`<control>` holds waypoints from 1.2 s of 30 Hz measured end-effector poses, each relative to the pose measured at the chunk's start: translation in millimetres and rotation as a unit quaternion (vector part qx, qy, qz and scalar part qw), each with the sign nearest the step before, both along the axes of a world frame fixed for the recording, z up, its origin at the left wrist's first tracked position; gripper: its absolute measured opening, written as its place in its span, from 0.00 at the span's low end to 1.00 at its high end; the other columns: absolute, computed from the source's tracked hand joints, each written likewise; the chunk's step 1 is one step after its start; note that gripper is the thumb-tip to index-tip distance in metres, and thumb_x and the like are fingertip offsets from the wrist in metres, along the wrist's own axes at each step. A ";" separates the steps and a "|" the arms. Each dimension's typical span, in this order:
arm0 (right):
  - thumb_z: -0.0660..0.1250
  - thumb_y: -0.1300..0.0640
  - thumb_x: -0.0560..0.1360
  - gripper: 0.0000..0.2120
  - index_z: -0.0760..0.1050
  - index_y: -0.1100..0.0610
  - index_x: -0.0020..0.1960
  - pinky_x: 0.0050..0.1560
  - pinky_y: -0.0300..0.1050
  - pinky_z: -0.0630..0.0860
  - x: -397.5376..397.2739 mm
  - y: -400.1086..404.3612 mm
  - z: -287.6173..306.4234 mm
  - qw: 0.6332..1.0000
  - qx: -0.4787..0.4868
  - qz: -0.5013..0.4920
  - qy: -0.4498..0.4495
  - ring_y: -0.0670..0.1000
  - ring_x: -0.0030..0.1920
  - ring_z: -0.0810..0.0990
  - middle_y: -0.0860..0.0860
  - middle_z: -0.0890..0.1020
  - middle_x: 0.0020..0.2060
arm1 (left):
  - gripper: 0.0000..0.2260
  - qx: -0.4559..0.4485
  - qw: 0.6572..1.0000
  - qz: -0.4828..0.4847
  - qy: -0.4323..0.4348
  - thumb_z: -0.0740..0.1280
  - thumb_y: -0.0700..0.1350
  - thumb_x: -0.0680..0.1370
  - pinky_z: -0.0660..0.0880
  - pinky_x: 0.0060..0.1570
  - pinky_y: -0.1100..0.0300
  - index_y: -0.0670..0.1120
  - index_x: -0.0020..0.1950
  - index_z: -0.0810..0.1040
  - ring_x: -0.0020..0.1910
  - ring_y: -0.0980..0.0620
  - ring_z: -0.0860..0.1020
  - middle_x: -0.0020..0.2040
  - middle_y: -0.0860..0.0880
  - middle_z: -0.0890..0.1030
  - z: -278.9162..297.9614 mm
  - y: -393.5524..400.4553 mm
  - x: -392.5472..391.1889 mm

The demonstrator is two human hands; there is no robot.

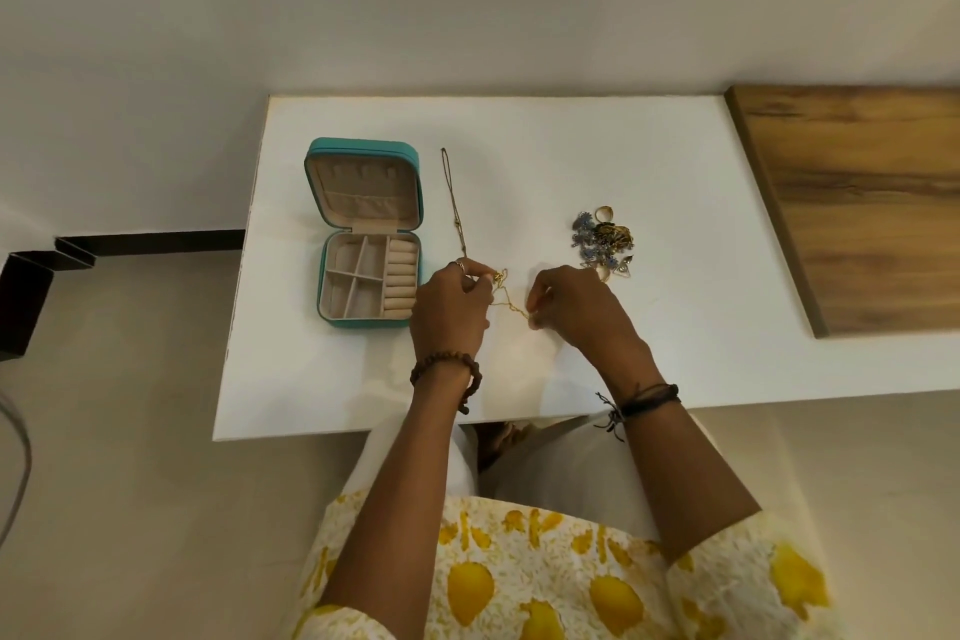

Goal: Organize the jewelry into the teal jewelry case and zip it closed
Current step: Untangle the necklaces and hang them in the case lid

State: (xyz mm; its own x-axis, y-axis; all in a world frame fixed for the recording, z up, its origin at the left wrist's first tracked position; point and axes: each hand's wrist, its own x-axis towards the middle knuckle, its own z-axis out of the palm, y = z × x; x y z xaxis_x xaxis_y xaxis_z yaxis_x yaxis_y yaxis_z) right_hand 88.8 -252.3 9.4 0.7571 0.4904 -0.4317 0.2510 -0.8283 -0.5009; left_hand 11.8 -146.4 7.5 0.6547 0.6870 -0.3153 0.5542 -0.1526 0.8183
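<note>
The teal jewelry case lies open on the left of the white table, its beige lid raised and its compartments and ring rolls showing. A thin gold chain stretches between my hands just right of the case. My left hand pinches one end near a small gold pendant. My right hand pinches the other end. A long brown necklace lies straight on the table above my left hand. A pile of mixed jewelry sits right of my right hand.
A wooden board borders the table on the right. The white wall stands behind the table. A dark bracket sticks out at the left, below the table level. My lap in yellow-patterned cloth is below the front edge.
</note>
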 end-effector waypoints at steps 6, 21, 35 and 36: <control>0.69 0.69 0.67 0.04 0.81 0.62 0.39 0.48 0.46 0.77 1.3 -3.1 4.5 0.988 0.090 -0.097 0.086 0.51 0.35 0.80 0.55 0.82 0.33 | 0.10 -0.144 0.989 0.016 0.011 0.63 0.44 0.78 0.72 0.21 0.69 0.38 0.48 0.79 0.18 0.58 0.74 0.32 0.49 0.77 -0.3 5.7 -2.3; 0.69 0.64 0.72 0.03 0.78 0.57 0.43 0.49 0.42 0.81 -8.6 14.0 51.2 0.879 0.399 -0.223 0.137 0.53 0.43 0.83 0.56 0.82 0.41 | 0.04 -0.350 0.921 0.076 -0.154 0.64 0.42 0.76 0.79 0.33 0.66 0.44 0.47 0.79 0.30 0.57 0.82 0.43 0.47 0.82 41.8 1.8 1.4; 0.67 0.66 0.73 0.06 0.78 0.59 0.48 0.44 0.37 0.80 -2.0 6.8 47.4 0.892 0.404 -0.170 0.113 0.49 0.42 0.81 0.55 0.82 0.42 | 0.03 -0.345 0.920 0.102 -0.156 0.66 0.39 0.75 0.79 0.34 0.66 0.41 0.44 0.79 0.32 0.56 0.82 0.40 0.47 0.81 53.0 1.4 4.8; 0.66 0.68 0.73 0.07 0.78 0.60 0.50 0.43 0.36 0.80 -0.7 5.7 47.4 0.893 0.404 -0.168 0.109 0.48 0.43 0.81 0.54 0.82 0.43 | 0.03 -0.347 0.919 0.101 -0.155 0.67 0.39 0.74 0.80 0.35 0.66 0.40 0.44 0.80 0.32 0.56 0.82 0.39 0.47 0.82 54.0 4.0 4.5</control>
State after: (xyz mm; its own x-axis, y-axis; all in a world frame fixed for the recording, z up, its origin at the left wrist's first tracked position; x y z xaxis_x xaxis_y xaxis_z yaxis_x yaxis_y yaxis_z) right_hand 88.0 -246.5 56.8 0.8612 0.4697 -0.1941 -0.1194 -0.1842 -0.9756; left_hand 16.3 -142.5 61.5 0.6682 0.5082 -0.5434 0.2371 0.5468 0.8030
